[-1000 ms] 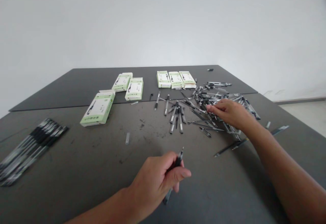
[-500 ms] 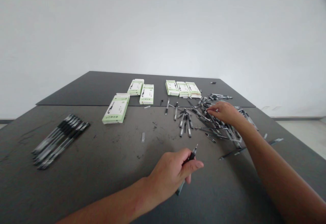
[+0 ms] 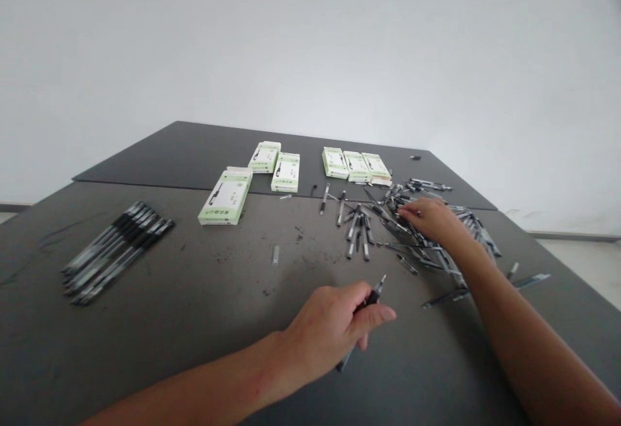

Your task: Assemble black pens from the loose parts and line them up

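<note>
My left hand (image 3: 334, 326) is closed round an uncapped pen (image 3: 375, 293), its metal tip pointing up and away past my thumb. The pen's clear lower end shows below the fingers. Over at the right, my right hand (image 3: 431, 219) reaches into a heap of loose pen parts (image 3: 444, 259), fingers pinched together at its near left side. Whatever is between those fingertips is too small to make out. Several barrels with clips and caps (image 3: 358, 235) lie left of the heap. A slanted row of capped pens (image 3: 119, 251) rests on the table at the left.
Three green-and-white pen boxes (image 3: 226, 198) stand left of centre, and three more (image 3: 358, 166) lie farther back to the right. A small clear piece (image 3: 275, 256) lies mid-table (image 3: 218, 322). Thin refills (image 3: 485, 289) lie near my right forearm. A seam crosses the tabletop.
The view has shifted slightly. My right hand stays at the heap with its fingers pinched, and my left hand still holds the pen in nearly the same place.
</note>
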Available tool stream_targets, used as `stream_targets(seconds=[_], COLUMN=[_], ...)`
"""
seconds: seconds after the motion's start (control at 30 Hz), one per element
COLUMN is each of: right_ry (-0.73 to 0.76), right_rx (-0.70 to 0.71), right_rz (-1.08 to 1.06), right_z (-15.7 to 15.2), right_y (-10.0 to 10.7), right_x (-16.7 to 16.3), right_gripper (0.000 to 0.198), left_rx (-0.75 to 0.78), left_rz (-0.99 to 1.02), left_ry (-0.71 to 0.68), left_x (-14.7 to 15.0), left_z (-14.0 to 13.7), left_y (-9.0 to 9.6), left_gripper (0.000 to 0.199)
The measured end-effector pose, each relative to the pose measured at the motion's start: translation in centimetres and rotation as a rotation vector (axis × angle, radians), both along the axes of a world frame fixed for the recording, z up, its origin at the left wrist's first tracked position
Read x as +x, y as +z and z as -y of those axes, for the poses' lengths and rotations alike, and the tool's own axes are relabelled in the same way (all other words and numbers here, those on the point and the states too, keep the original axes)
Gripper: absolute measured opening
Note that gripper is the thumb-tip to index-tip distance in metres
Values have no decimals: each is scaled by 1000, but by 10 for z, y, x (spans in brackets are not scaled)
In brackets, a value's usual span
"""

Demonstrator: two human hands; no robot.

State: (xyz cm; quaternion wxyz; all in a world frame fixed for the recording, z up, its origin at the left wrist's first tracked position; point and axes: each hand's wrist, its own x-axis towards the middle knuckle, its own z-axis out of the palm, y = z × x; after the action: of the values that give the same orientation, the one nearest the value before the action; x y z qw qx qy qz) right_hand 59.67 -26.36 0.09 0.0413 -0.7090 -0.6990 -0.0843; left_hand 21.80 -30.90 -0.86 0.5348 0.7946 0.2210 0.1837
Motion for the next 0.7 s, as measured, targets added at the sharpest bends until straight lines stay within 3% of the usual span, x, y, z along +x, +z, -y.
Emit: stream_targets(seconds=[0.7], right_ry=[8], right_rx=[19], right_rz=[33], right_z=[-4], right_y=[-4], right_x=[-1], right_gripper=[35], left_rx=[27], left_rz=[-7], left_ry=[-6], left_x=[1], left_z=[-1], left_y=[0], left_gripper=[51])
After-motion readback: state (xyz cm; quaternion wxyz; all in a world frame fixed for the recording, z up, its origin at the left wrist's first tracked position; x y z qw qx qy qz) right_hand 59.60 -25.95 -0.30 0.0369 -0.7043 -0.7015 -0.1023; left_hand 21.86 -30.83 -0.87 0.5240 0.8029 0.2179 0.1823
